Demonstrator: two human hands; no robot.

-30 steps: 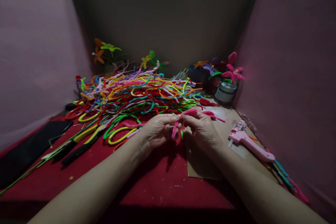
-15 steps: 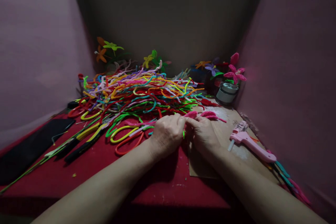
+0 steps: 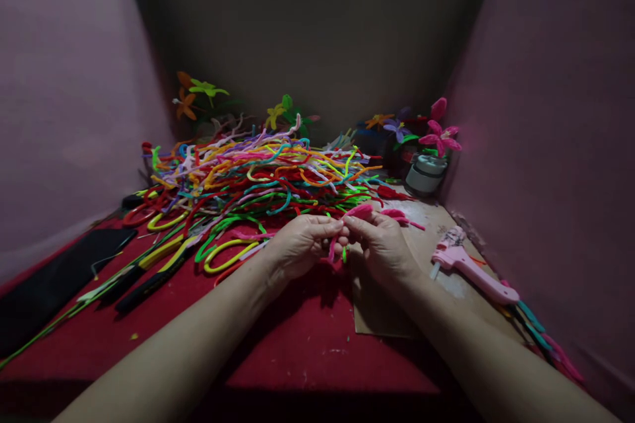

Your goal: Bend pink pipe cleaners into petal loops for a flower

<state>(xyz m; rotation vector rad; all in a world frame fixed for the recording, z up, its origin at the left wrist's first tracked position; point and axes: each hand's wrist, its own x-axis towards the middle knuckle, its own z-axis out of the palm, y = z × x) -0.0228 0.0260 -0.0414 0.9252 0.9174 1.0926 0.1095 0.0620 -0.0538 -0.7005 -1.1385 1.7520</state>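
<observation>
Over the front of the table, my left hand and my right hand meet fingertip to fingertip. Both are closed in a pinch on a pink pipe cleaner, whose end hangs down between them. A looped pink part rises above my right fingers and looks joined to it, though the fingers cover the joint. A small bright green piece shows just under the fingertips. Beyond my right hand, another pink pipe-cleaner loop lies on the cardboard.
A big heap of coloured pipe cleaners fills the back. Yellow-and-black pliers and a black flat object lie left. At right rests a pink glue gun. Pipe-cleaner flowers stand behind, one in a grey pot.
My left hand has turned and shifted slightly left, its fingers now stretching toward the right fingertips. More of the pink pipe cleaner shows between the hands. The view has shifted a little.
</observation>
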